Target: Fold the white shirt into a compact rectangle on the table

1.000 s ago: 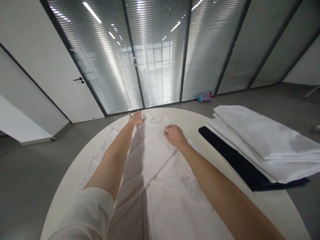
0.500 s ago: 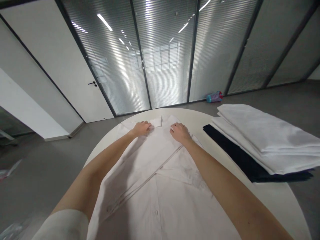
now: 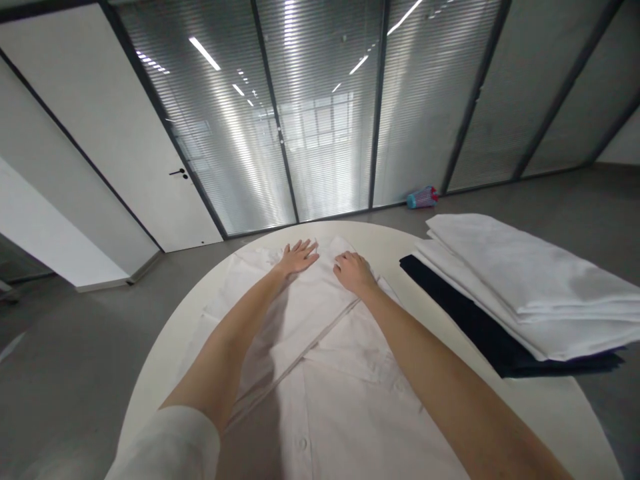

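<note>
A white buttoned shirt (image 3: 345, 400) is spread over a round white table, with its collar end at the far side and a folded flap crossing it diagonally. My left hand (image 3: 299, 258) lies on the cloth near the collar, fingers spread. To its right, my right hand (image 3: 353, 272) rests on the shirt with its fingers curled and pressed together at the fabric; whether it pinches the cloth is hidden.
Folded white cloths (image 3: 530, 280) lie on dark navy cloth (image 3: 460, 320) at the right of the table (image 3: 150, 400). A blue and pink object (image 3: 423, 198) is on the floor by the glass partition. A white door (image 3: 125, 147) stands at the left.
My left hand has opened its fingers and moved slightly right on the shirt. The cloth along my left forearm now lies flatter and further left. My right hand keeps nearly the same place.
</note>
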Demonstrator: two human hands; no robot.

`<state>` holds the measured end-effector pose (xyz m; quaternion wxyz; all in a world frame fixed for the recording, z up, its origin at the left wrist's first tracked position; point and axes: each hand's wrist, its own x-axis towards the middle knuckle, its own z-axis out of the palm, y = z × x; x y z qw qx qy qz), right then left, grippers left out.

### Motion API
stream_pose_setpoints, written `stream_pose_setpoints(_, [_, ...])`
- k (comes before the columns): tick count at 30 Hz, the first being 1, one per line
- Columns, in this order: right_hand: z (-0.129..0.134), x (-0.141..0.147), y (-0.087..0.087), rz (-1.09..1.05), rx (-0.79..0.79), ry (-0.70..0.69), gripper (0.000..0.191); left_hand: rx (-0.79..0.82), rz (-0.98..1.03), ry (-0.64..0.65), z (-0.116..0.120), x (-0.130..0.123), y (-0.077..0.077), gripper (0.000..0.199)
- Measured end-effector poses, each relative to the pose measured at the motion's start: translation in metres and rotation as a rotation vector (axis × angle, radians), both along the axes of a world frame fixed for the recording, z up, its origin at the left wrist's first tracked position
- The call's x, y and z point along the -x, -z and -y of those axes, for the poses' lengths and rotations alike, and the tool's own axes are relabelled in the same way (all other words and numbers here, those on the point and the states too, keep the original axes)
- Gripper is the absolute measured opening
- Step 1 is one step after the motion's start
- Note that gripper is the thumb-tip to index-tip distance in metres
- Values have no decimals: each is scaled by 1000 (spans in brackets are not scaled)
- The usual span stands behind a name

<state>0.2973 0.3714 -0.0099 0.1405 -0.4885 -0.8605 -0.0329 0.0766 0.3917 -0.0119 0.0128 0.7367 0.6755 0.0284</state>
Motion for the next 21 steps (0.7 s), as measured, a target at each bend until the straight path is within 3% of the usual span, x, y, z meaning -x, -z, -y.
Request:
stream_pose_setpoints(5, [-1, 0, -1, 4, 14, -7, 34, -16, 32, 26, 16, 15, -9, 61])
stream_pose_setpoints(9, [-1, 0, -1, 0, 23, -6, 35, -114, 41, -157, 51, 48, -15, 61])
stream_pose_setpoints(14, [-1, 0, 1, -10, 18, -11, 35, 5, 38, -284, 73, 77, -11, 58])
stream_pose_setpoints(18, [-3, -2, 0, -9, 22, -13, 36, -50, 17, -243, 85, 51, -23, 58])
stream_pose_setpoints(21, [-4, -2, 0, -1, 30, -13, 38, -134, 20, -9, 129, 11, -42, 54])
